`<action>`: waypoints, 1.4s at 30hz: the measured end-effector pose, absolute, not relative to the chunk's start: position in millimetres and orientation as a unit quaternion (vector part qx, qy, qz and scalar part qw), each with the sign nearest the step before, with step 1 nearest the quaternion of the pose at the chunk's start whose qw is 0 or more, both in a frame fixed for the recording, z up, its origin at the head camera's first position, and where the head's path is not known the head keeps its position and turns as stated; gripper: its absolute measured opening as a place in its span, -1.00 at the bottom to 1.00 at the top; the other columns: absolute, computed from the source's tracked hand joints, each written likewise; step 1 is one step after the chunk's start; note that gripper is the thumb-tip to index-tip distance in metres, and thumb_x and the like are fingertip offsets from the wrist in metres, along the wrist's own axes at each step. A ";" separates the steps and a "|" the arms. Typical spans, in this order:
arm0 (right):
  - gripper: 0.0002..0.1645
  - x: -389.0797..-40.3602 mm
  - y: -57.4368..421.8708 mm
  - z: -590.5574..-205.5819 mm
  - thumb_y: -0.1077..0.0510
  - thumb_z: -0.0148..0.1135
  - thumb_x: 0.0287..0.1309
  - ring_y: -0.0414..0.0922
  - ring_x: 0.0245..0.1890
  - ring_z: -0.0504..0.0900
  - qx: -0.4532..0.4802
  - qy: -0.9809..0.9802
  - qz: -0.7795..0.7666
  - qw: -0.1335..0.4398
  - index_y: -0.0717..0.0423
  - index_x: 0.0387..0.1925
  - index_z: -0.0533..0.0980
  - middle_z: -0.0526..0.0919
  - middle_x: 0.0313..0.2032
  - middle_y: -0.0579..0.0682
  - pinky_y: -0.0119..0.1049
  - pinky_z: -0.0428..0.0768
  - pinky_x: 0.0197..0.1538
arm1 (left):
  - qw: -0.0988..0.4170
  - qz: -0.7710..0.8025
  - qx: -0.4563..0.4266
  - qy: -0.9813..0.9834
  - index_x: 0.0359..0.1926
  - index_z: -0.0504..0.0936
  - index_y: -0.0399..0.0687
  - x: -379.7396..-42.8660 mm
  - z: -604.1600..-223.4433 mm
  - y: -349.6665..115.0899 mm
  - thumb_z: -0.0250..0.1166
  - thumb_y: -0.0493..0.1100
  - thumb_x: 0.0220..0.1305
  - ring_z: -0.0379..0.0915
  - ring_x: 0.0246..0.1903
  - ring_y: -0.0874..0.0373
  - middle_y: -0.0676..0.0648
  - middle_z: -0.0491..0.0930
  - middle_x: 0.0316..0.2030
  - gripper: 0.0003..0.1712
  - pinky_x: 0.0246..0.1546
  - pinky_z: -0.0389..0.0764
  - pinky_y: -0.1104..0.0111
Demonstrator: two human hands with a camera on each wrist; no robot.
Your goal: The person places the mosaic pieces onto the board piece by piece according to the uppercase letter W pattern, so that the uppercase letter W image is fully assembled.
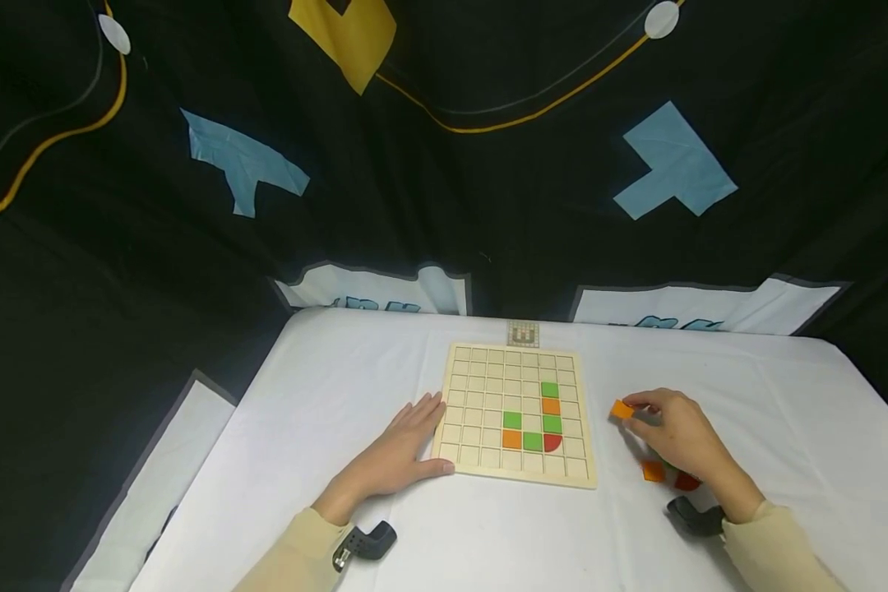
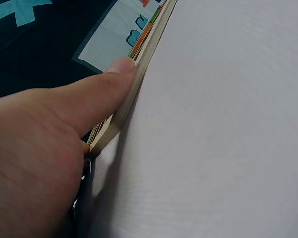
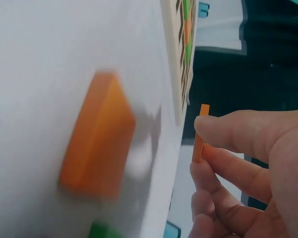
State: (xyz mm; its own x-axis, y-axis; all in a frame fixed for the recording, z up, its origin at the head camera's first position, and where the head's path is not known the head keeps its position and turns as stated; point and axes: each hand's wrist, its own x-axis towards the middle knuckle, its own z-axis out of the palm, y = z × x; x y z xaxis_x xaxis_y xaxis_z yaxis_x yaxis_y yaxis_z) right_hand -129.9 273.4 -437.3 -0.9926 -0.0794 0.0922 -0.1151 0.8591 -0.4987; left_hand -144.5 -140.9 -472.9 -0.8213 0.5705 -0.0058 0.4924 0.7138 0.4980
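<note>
A square wooden grid board (image 1: 481, 386) lies on the white table, with green and orange square tiles and one red rounded tile (image 1: 552, 443) set in its lower right cells. At the board's left edge rests my left hand (image 1: 395, 456), its fingers straight along the side and its thumb (image 2: 101, 94) against the near corner. My right hand (image 1: 677, 432) pinches an orange square tile (image 1: 621, 409) above the table, right of the board. Beneath that hand lie another orange tile (image 1: 654, 471), a red piece (image 1: 686, 482) and a green piece, partly hidden.
A small patterned card (image 1: 523, 334) sits just behind the board's far edge. The white tablecloth (image 1: 503, 526) covers the table. A black curtain (image 1: 444, 205) with blue and yellow shapes hangs behind. Dark wrist devices (image 1: 370, 543) are on both arms.
</note>
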 end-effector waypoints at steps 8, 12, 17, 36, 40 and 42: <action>-0.65 -134.9 250.9 -438.1 0.20 0.38 0.13 0.14 -0.11 0.58 0.049 -0.961 0.269 0.032 0.23 -0.04 0.68 0.67 -0.02 0.25 0.09 0.64 -0.08 | 0.084 0.248 0.285 0.922 0.55 0.04 -0.28 -142.9 -472.9 -141.2 0.26 0.35 0.28 -0.27 0.56 -0.04 -0.18 -0.06 0.57 0.13 0.54 -0.20 0.06; -0.65 -139.2 241.9 -437.2 0.20 0.40 0.12 0.13 -0.11 0.58 0.055 -0.961 0.269 0.034 0.22 -0.04 0.69 0.69 -0.05 0.20 0.09 0.63 -0.06 | 0.080 0.248 0.288 0.922 0.55 0.05 -0.29 -143.7 -471.4 -141.3 0.26 0.34 0.29 -0.27 0.56 -0.04 -0.18 -0.06 0.57 0.12 0.54 -0.20 0.06; -0.64 -142.8 231.5 -435.4 0.20 0.42 0.12 0.10 -0.11 0.57 0.060 -0.960 0.273 0.028 0.20 -0.02 0.69 0.69 -0.06 0.16 0.07 0.63 -0.04 | 0.078 0.244 0.288 0.923 0.55 0.04 -0.28 -144.8 -471.8 -141.6 0.25 0.34 0.29 -0.27 0.56 -0.02 -0.17 -0.07 0.57 0.12 0.54 -0.21 0.08; -0.70 -157.5 196.9 -437.3 0.26 0.41 0.11 0.15 0.01 0.60 0.127 -0.945 0.300 0.039 0.25 -0.08 0.70 0.73 -0.07 0.13 0.14 0.56 0.11 | 0.081 0.246 0.289 0.922 0.56 0.02 -0.27 -145.6 -473.7 -139.8 0.26 0.33 0.29 -0.28 0.57 -0.01 -0.16 -0.09 0.57 0.12 0.54 -0.21 0.09; -0.70 -159.8 190.2 -438.1 0.27 0.41 0.12 0.14 0.01 0.60 0.135 -0.943 0.304 0.035 0.24 -0.08 0.71 0.73 -0.07 0.12 0.13 0.56 0.12 | 0.082 0.242 0.287 0.923 0.56 0.02 -0.27 -145.4 -474.1 -139.8 0.26 0.33 0.29 -0.27 0.56 -0.01 -0.17 -0.09 0.57 0.12 0.54 -0.20 0.10; -0.70 -161.0 187.3 -439.0 0.27 0.41 0.12 0.13 0.01 0.60 0.138 -0.942 0.304 0.034 0.24 -0.07 0.71 0.73 -0.07 0.12 0.11 0.57 0.12 | 0.082 0.240 0.286 0.924 0.56 0.03 -0.28 -145.2 -474.0 -140.2 0.26 0.33 0.29 -0.27 0.56 -0.01 -0.18 -0.09 0.57 0.12 0.54 -0.20 0.09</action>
